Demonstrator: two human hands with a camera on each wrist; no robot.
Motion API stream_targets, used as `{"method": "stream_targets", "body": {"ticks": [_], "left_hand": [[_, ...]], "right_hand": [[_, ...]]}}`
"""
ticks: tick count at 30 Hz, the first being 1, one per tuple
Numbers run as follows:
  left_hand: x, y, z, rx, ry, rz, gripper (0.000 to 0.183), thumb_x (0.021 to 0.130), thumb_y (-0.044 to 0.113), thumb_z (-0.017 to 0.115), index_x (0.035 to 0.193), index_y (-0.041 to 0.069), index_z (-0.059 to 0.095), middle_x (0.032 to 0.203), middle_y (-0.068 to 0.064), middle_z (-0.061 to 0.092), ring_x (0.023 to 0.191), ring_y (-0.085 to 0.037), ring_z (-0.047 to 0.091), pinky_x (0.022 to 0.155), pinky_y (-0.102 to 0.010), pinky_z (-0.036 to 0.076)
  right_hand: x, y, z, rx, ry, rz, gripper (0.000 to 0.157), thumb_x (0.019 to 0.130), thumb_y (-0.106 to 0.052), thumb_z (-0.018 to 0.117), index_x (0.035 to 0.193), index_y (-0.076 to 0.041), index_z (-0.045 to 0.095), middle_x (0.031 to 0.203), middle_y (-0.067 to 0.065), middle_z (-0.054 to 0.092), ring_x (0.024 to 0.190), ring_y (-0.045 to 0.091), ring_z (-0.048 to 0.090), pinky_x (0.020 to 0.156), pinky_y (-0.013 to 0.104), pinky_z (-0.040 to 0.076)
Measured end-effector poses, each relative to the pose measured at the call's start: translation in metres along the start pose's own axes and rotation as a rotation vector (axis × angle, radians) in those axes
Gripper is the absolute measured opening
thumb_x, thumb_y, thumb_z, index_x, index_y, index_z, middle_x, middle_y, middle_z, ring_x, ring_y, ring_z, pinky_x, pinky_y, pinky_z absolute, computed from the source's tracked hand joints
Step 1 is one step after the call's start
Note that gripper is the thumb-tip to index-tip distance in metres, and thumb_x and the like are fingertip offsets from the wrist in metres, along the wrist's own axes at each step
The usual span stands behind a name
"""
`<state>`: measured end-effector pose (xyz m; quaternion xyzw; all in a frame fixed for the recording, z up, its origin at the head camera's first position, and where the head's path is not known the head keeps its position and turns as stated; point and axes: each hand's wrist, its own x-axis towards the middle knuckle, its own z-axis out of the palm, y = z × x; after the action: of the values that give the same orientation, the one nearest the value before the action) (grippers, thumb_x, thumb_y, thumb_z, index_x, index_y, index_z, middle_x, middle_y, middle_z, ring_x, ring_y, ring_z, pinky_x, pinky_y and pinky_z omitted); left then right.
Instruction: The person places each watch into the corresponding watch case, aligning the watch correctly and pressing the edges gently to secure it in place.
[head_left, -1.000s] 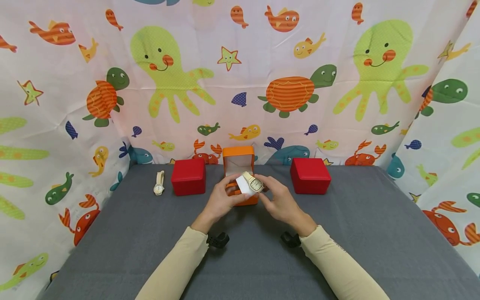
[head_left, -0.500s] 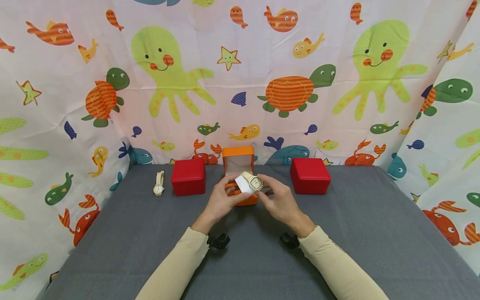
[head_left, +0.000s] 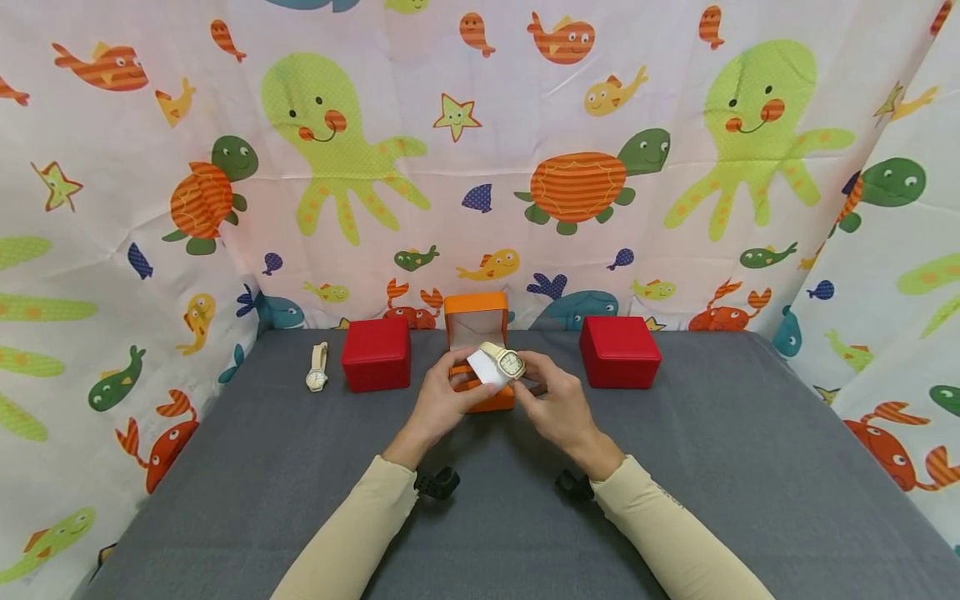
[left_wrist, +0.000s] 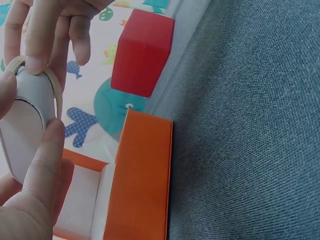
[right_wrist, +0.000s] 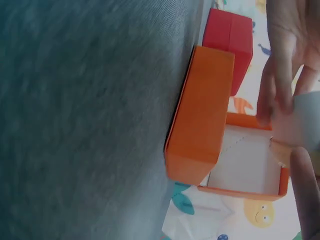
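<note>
In the head view, a wristwatch (head_left: 512, 364) with a squarish pale dial and cream strap lies against a white watch cushion (head_left: 486, 367). My left hand (head_left: 441, 402) grips the cushion's left end between thumb and fingers. From the other side, my right hand (head_left: 558, 404) pinches the watch by its case, thumb below and index finger above. The left wrist view shows the strap curving around one end of the cushion (left_wrist: 22, 135). Both hands are in front of an opened orange watch box (head_left: 477, 302), its pale-lined lid raised; they partly hide its base.
Red closed boxes stand to the left (head_left: 377, 357) and right (head_left: 620, 353) of the orange one. A second wristwatch (head_left: 317, 380) with a cream strap lies at the far left on the grey cloth (head_left: 712, 467). Behind hangs a sea-animal print curtain (head_left: 480, 225).
The watch and the right hand have shifted slightly left, toward the cushion. The left hand's grip on the cushion looks the same, and the boxes have stayed in place.
</note>
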<state>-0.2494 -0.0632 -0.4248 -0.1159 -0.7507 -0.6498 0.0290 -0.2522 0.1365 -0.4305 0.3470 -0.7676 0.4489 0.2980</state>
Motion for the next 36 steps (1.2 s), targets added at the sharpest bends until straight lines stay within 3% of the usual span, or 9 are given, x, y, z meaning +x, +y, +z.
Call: {"method": "stream_targets", "body": {"ticks": [4,7,14,18,24,30,36], "left_hand": [[0.001,0.0,-0.001,-0.021,-0.004,0.004,0.065,0.08,0.015,0.078,0.136,0.007,0.045,0.13,-0.014,0.049,0.112,-0.031,0.057,0.086,-0.033,0.053],[0.002,0.002,-0.002,-0.036,-0.009,0.006,0.065,0.08,0.013,0.078,0.136,0.006,0.044,0.13,-0.014,0.048,0.112,-0.031,0.057,0.086,-0.033,0.053],[0.004,0.007,-0.01,-0.041,-0.072,0.003,0.074,0.08,0.008,0.077,0.141,0.006,0.037,0.137,-0.007,0.044,0.116,-0.026,0.055,0.083,-0.035,0.054],[0.005,0.01,-0.014,0.019,-0.148,0.012,0.072,0.078,0.009,0.079,0.14,0.01,0.042,0.135,-0.005,0.047,0.115,-0.027,0.055,0.084,-0.035,0.054],[0.005,0.013,-0.018,0.059,-0.237,0.014,0.071,0.077,0.008,0.079,0.139,0.013,0.045,0.135,-0.005,0.047,0.116,-0.028,0.053,0.088,-0.037,0.052],[0.004,0.015,-0.021,0.07,-0.268,0.009,0.07,0.078,0.011,0.079,0.14,0.016,0.046,0.134,-0.002,0.048,0.115,-0.027,0.053,0.087,-0.037,0.053],[0.004,0.015,-0.024,0.041,-0.309,-0.019,0.07,0.08,0.007,0.076,0.141,0.016,0.044,0.135,-0.007,0.047,0.116,-0.03,0.053,0.087,-0.037,0.053]], "right_hand": [[0.001,-0.007,0.002,0.04,0.004,0.088,0.044,0.08,0.002,0.074,0.119,-0.003,0.055,0.105,0.01,0.07,0.084,0.016,0.07,0.062,0.03,0.057],[0.005,-0.011,0.001,0.051,-0.038,0.128,0.044,0.081,-0.002,0.074,0.12,-0.004,0.054,0.107,0.009,0.07,0.087,0.015,0.069,0.064,0.028,0.057],[0.017,-0.002,-0.019,0.116,-0.267,0.251,0.048,0.083,-0.021,0.075,0.125,-0.011,0.054,0.115,0.002,0.065,0.096,0.019,0.064,0.083,0.046,0.054],[0.022,0.006,-0.032,0.187,-0.416,0.319,0.063,0.081,-0.027,0.077,0.135,-0.013,0.049,0.129,0.001,0.056,0.11,0.02,0.058,0.095,0.048,0.047],[0.026,0.008,-0.039,0.255,-0.559,0.297,0.075,0.078,-0.024,0.079,0.143,-0.02,0.042,0.14,-0.005,0.045,0.121,0.017,0.049,0.102,0.043,0.041],[0.036,-0.022,-0.051,0.277,-0.593,0.291,0.075,0.077,-0.007,0.078,0.142,-0.003,0.041,0.143,0.012,0.043,0.126,0.028,0.045,0.103,0.047,0.039],[0.029,-0.008,-0.046,0.293,-0.595,0.274,0.077,0.075,-0.005,0.079,0.142,-0.005,0.041,0.144,0.01,0.043,0.128,0.026,0.043,0.105,0.044,0.038]]}}
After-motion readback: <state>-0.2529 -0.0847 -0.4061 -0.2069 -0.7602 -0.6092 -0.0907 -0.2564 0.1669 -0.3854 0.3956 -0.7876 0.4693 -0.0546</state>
